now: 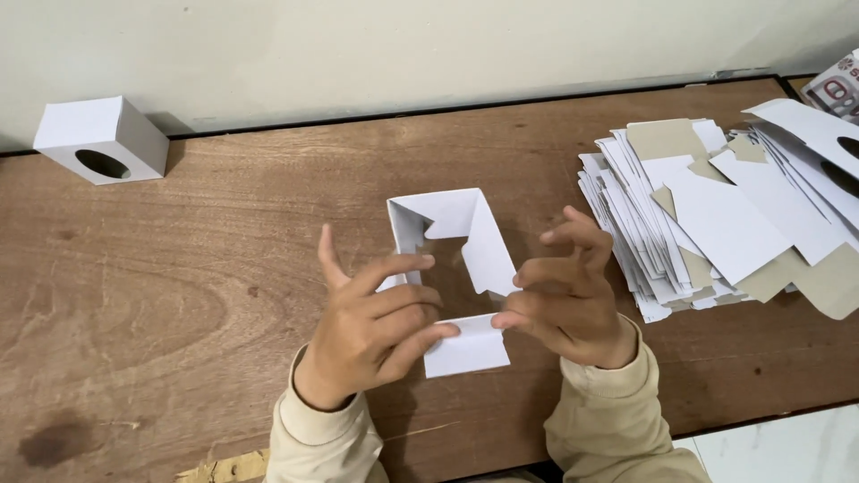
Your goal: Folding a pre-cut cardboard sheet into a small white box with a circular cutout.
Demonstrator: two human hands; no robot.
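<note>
So, roughly halfway through by the look of it. Left hand pinching the near flap of the white card box blank between thumb and fingers, right hand nipping the flap edge at the box's right side with curled fingertips, remaining fingers fanned up. Sits just off centre on the wooden table, straight ahead at 12 o'clock from the hands. Already popped open into a hollow sleeve with side walls standing; far flaps half folded, near flap lying flat and not tucked, so closing both ends looks like what's left. Long axis running 12 to 6 o'clock, open face pointing up at the camera, loose flap aimed at 6. One finished white cube box with a round hole parked at 10 o'clock near the wall. Big fanned stack of flat blanks waiting at 2 o'clock, well apart from the hands.
</note>
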